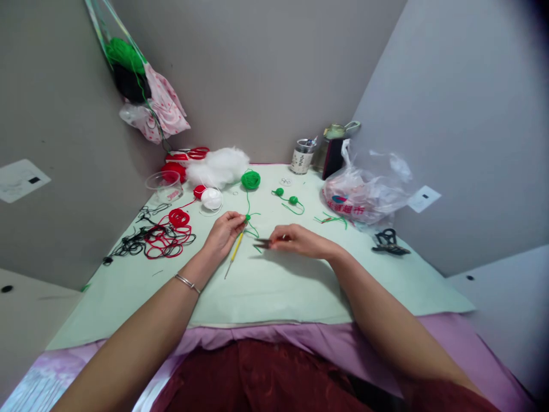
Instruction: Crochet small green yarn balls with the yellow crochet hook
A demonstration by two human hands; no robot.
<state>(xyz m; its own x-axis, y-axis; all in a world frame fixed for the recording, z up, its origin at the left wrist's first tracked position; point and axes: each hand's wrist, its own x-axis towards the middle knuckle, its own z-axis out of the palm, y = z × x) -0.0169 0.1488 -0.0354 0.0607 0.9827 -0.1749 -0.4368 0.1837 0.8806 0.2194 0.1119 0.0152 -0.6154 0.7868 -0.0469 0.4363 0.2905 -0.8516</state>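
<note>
Between the fingertips of my left hand [227, 230] is a small green crochet piece [247, 218], and a strand runs from it up to the green yarn ball [251, 180]. A yellow-handled crochet hook [237, 247] slants down from just below those fingers, its lower tip over the table; whether the hand grips it too I cannot tell. My right hand [295, 240] is closed around small dark thread snips [261, 243], blades pointing left. A loose green yarn end [257, 249] lies by the blades. Farther back, two little green balls [293, 200] are joined by a strand.
Tangled red yarn [169, 243] and black yarn [132, 243] lie at left. Behind are white stuffing [221, 166], a white ball [211, 199] and a clear plastic cup [165, 186]. At right are a plastic bag [364, 191], a black hair claw [390, 242] and a pen holder [302, 157].
</note>
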